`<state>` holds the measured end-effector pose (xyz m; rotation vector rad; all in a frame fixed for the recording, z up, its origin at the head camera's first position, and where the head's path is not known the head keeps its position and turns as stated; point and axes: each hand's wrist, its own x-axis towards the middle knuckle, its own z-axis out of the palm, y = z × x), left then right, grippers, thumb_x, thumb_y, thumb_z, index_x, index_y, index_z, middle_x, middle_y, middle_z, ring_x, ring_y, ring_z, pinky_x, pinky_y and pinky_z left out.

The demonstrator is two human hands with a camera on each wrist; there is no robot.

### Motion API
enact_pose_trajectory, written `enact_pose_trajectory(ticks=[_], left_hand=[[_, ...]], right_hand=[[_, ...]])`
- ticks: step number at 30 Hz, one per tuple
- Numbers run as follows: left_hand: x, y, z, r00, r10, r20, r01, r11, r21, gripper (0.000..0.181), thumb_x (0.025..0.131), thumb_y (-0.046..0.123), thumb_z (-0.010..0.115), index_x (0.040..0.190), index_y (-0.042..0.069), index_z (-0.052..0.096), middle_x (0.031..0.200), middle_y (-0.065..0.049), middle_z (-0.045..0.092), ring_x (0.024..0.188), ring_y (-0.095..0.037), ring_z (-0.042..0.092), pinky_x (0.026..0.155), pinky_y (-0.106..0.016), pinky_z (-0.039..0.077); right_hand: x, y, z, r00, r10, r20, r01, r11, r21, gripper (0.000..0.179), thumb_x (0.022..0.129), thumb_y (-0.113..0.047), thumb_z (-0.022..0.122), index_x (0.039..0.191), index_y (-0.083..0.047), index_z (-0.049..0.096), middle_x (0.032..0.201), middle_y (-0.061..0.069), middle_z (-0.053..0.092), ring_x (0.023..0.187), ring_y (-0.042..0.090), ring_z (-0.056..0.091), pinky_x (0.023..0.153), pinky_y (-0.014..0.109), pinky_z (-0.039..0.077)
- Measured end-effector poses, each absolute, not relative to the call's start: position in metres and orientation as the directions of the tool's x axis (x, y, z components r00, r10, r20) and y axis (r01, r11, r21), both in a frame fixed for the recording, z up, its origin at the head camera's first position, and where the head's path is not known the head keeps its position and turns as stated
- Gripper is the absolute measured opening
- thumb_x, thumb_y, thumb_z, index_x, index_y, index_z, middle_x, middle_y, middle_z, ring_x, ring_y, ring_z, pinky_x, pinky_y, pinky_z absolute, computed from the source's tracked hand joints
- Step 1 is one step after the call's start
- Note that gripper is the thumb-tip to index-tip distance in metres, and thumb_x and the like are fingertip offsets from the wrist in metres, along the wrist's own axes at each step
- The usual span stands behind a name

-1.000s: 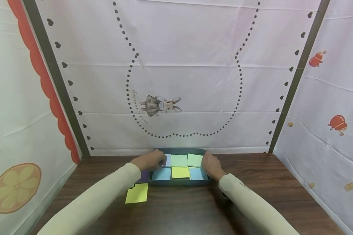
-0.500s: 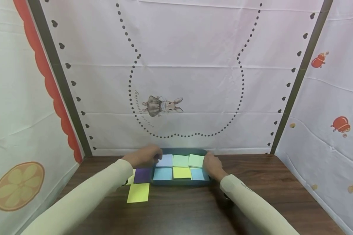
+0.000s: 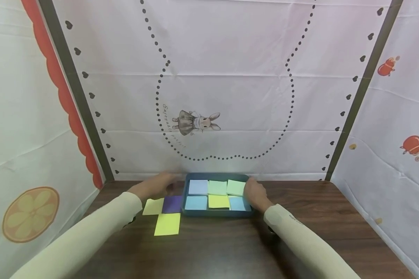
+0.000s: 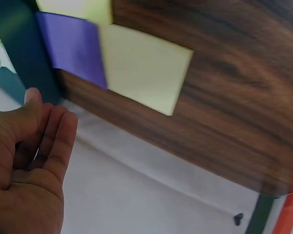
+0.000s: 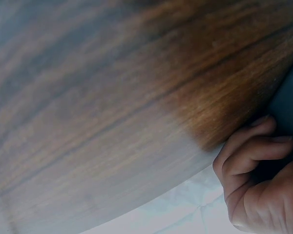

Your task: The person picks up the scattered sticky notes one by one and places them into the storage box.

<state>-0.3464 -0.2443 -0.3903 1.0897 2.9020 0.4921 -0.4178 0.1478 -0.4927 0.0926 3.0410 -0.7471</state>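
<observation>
A dark teal tray [image 3: 185, 193] stands at the back of the table, with pads of sticky notes in two rows: lilac [image 3: 198, 187], light green [image 3: 217, 188], blue [image 3: 196, 203] and yellow [image 3: 218, 201] among them. My right hand [image 3: 256, 195] grips its right wall; in the right wrist view the fingers [image 5: 246, 151] curl at the tray's dark side. Left of the tray my left hand [image 3: 157, 186] hovers with nothing in it, its fingers [image 4: 61, 139] loosely bent near the tray's end. Below it lie purple [image 3: 172, 204], pale yellow [image 3: 153, 207] and bright yellow [image 3: 167, 224] sticky notes.
The dark wood table [image 3: 209, 248] meets a white printed cloth [image 3: 227, 97] just behind the tray. More cloth hangs along the left and right sides.
My left hand has moved left, off the tray's left end, uncovering the lilac pad and the purple and pale yellow notes. My right hand stays at the tray's right wall. The view has shifted slightly.
</observation>
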Motion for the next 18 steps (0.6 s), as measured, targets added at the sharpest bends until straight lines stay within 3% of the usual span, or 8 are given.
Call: enact_pose_trajectory(ticks=[1, 4, 7, 12, 18], left_hand=[[-0.345, -0.246, -0.392, -0.779, 0.622, 0.083, 0.614, 0.728, 0.305, 0.046, 0.093, -0.018, 0.072, 0.135, 0.001, 0.075, 0.084, 0.001, 0.065, 0.074, -0.009, 0.056, 0.068, -0.026, 0.052], [-0.344, -0.254, -0.396, -0.815, 0.577, 0.041, 0.561, 0.771, 0.302, 0.032, 0.089, -0.021, 0.069, 0.109, 0.002, 0.077, 0.079, 0.002, 0.064, 0.072, -0.010, 0.055, 0.068, -0.027, 0.051], [-0.343, -0.262, -0.401, -0.827, 0.562, 0.021, 0.544, 0.790, 0.283, 0.025, 0.087, -0.020, 0.069, 0.092, 0.004, 0.074, 0.079, 0.001, 0.065, 0.072, -0.011, 0.055, 0.067, -0.027, 0.050], [-0.338, -0.273, -0.407, -0.848, 0.530, -0.006, 0.509, 0.818, 0.267, 0.016, 0.093, -0.014, 0.073, 0.095, 0.001, 0.073, 0.083, -0.005, 0.066, 0.072, -0.013, 0.054, 0.066, -0.030, 0.049], [-0.342, -0.283, -0.419, -0.876, 0.478, -0.065, 0.448, 0.856, 0.258, 0.012, 0.095, -0.007, 0.080, 0.099, 0.001, 0.073, 0.081, -0.002, 0.060, 0.073, -0.014, 0.050, 0.065, -0.032, 0.047]], right_hand=[[-0.416, 0.148, -0.490, -0.998, 0.056, -0.024, 0.061, 0.883, -0.466, 0.035, 0.117, -0.013, 0.033, 0.130, 0.009, 0.057, 0.096, 0.023, 0.070, 0.081, 0.033, 0.070, 0.072, 0.053, 0.065], [-0.416, 0.149, -0.490, -0.999, 0.047, -0.024, 0.053, 0.883, -0.466, 0.037, 0.118, -0.014, 0.032, 0.130, 0.009, 0.057, 0.096, 0.023, 0.070, 0.080, 0.033, 0.070, 0.071, 0.053, 0.065], [-0.425, 0.154, -0.501, -1.000, 0.019, -0.005, 0.019, 0.887, -0.462, 0.042, 0.118, -0.017, 0.028, 0.133, 0.009, 0.057, 0.100, 0.024, 0.071, 0.083, 0.033, 0.070, 0.072, 0.053, 0.065], [-0.401, 0.147, -0.480, -0.999, 0.035, -0.015, 0.038, 0.864, -0.503, 0.042, 0.117, -0.015, 0.027, 0.134, 0.009, 0.056, 0.103, 0.025, 0.070, 0.086, 0.034, 0.069, 0.078, 0.054, 0.065], [-0.390, 0.144, -0.474, -0.999, 0.043, -0.021, 0.047, 0.855, -0.517, 0.045, 0.119, -0.018, 0.024, 0.137, 0.007, 0.056, 0.106, 0.024, 0.071, 0.089, 0.033, 0.068, 0.083, 0.054, 0.065]])
